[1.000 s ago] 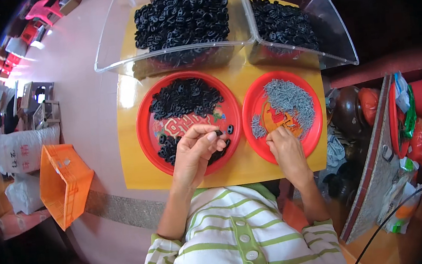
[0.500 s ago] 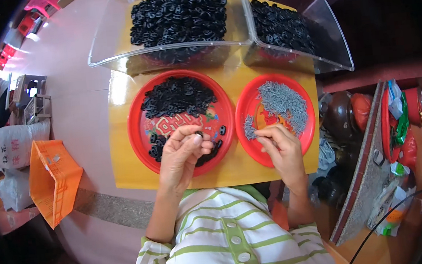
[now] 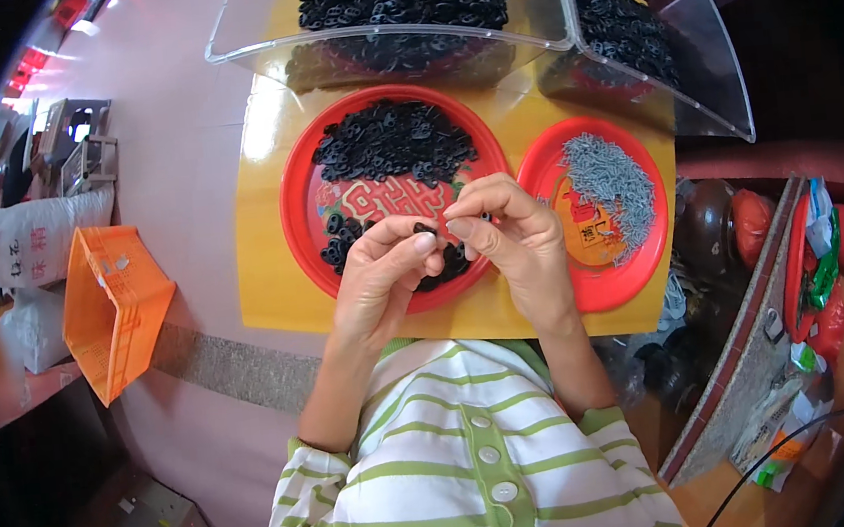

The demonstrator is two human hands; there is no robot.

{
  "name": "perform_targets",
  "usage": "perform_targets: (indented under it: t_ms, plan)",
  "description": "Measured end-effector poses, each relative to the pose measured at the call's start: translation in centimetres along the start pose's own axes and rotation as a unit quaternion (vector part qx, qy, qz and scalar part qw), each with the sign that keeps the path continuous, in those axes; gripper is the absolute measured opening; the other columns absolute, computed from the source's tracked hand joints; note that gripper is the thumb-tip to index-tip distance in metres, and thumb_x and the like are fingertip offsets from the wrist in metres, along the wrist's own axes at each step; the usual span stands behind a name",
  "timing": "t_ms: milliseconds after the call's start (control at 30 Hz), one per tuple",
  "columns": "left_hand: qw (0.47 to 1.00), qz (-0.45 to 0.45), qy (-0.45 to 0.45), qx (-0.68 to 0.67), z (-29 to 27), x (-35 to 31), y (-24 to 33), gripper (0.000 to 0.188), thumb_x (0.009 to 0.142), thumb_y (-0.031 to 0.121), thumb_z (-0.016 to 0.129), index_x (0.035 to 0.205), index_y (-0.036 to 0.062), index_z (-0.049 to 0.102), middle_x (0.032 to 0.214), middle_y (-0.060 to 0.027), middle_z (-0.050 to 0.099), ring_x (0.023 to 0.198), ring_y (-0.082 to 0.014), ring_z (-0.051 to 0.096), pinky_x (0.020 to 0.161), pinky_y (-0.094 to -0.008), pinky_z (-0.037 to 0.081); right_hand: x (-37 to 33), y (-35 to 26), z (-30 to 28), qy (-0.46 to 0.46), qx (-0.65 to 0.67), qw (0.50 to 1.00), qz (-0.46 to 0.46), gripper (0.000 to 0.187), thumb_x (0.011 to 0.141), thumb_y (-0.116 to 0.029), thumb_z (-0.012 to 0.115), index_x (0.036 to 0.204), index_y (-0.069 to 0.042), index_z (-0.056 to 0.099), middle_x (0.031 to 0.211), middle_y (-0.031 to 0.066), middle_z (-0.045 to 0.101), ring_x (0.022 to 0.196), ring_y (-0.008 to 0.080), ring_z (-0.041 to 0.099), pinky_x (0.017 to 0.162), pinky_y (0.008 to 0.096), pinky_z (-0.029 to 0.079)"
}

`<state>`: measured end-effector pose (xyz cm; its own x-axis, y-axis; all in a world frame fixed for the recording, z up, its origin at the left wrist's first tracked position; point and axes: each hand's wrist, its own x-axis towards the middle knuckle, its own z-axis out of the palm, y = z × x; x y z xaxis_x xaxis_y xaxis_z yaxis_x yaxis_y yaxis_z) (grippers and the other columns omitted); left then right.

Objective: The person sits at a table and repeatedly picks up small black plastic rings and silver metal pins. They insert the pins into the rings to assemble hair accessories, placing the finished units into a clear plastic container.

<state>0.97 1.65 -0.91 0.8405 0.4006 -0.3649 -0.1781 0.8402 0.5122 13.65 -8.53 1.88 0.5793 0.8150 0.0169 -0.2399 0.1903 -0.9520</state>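
Note:
Over the near edge of the large red plate, my left hand pinches a small black plastic part between thumb and fingers. Close beside it, my right hand has thumb and forefinger pressed together, tips almost meeting the part. Whatever lies between those tips is too small to make out. The large plate bears a heap of black parts at its far side and a smaller group at its near left. On the smaller red plate to the right lie many thin grey screw-like pieces.
Two clear plastic bins full of black parts stand at the back of the yellow table. An orange crate and white sacks sit on the left. A stone-edged ledge with bags runs along the right.
My right hand has left the small plate of grey pieces and moved left to meet my left hand. The left hand still holds the black part. The whole view has shifted.

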Motion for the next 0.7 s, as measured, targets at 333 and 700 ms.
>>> perform_targets:
  t_ms: [333, 700]
  plan:
    - [0.996, 0.043, -0.016, 0.082, 1.1, -0.7, 1.1, 0.017, 0.089, 0.005, 0.056, 0.103, -0.0022, 0.061, 0.086, -0.0069, 0.064, 0.077, -0.0103, 0.059, 0.072, -0.0232, 0.048, 0.3, 1.3, 0.6, -0.017, 0.076, 0.994, 0.07, 0.009, 0.086, -0.008, 0.062, 0.094, -0.004, 0.064, 0.092, 0.0017, 0.058, 0.073, 0.0054, 0.054, 0.061, 0.0184, 0.043]
    - [0.995, 0.045, 0.001, 0.094, 0.9, -0.8, 1.2, 0.015, 0.089, 0.005, 0.057, 0.101, -0.0018, 0.063, 0.081, -0.0057, 0.063, 0.074, -0.0094, 0.058, 0.069, -0.0222, 0.047, 0.2, 1.5, 0.6, -0.014, 0.086, 0.993, 0.075, 0.009, 0.087, -0.009, 0.061, 0.095, -0.005, 0.064, 0.086, 0.0006, 0.063, 0.072, 0.0051, 0.055, 0.06, 0.0176, 0.042]
